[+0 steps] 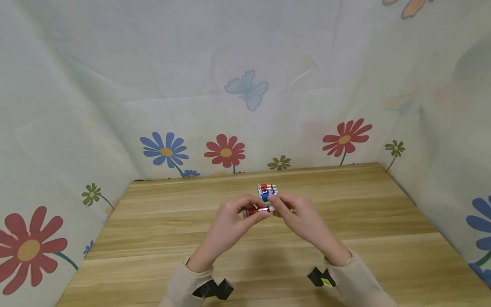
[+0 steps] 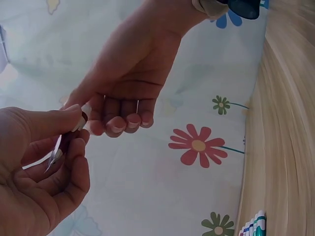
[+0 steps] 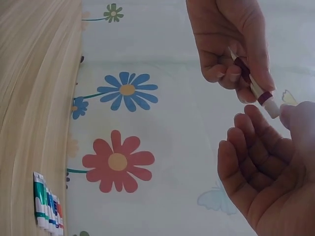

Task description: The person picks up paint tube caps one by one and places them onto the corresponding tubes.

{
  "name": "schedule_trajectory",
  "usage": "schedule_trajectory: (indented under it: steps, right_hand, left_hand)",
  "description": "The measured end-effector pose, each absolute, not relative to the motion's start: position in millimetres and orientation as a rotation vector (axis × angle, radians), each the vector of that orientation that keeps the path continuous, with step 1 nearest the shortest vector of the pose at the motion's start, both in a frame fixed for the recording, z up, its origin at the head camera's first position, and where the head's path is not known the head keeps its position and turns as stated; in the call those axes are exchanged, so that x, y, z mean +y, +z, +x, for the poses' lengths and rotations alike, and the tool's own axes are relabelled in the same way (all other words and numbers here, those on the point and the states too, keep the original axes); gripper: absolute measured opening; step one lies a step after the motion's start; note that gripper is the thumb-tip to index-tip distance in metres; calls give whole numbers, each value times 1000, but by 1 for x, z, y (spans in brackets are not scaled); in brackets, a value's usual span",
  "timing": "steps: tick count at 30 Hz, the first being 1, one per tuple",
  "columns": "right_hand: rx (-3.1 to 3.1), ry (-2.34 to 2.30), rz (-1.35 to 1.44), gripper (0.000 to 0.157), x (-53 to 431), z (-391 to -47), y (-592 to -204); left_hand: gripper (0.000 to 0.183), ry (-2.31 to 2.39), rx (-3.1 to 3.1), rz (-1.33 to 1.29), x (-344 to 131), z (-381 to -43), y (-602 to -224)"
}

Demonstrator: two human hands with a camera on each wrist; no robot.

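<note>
A small dark red and white tube [image 1: 253,211], which looks like a paint tube, is raised above the table between the hands. My left hand [image 1: 232,215] pinches its body between thumb and fingers. At the white cap [image 3: 271,108], the thumb and fingertips of my right hand [image 1: 301,212] close in on the tube's end; its other fingers are loosely bent. Beyond the hands, several more tubes [image 1: 267,191] lie side by side in a row on the table. Green, blue and orange-red ones [image 3: 42,201] show in the right wrist view, partly hidden by the hands in the head view.
The wooden table [image 1: 153,238] reaches back to a pale cloth wall [image 1: 184,98] printed with flowers and butterflies. Cloth also hangs along the left and right sides. A black camera mount [image 1: 218,290] sits at the left wrist, and another mount [image 1: 320,277] at the right wrist.
</note>
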State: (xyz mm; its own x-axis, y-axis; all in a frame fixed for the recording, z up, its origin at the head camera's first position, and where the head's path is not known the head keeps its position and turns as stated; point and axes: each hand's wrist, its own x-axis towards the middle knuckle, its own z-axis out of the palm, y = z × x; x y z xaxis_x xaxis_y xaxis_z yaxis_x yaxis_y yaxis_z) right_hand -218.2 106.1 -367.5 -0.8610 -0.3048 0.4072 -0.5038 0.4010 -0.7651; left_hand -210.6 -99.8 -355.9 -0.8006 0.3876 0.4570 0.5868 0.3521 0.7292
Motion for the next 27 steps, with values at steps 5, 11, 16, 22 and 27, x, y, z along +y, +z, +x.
schedule_trajectory:
  steps: [5,11,16,22,27]
  right_hand:
    - [-2457,1464,698,27,117,-218,-360]
    - [-2319,1386,997,17,129,-216,-354]
    - [-2271,1315,1074,16,128,-215,-354]
    - [-2306,1302,1013,11,122,-216,-357]
    - [-2383,1323,918,11,116,-217,-361]
  left_hand:
    - [13,-1453,-2423,-869,-101,-211,-354]
    - [14,-1489,-2432,-855,-103,-210,-352]
    - [15,-1496,-2435,-854,-104,-209,-350]
    - [15,-1454,-2426,-844,-104,-209,-351]
    - [14,-1380,-2421,-836,-101,-208,-351]
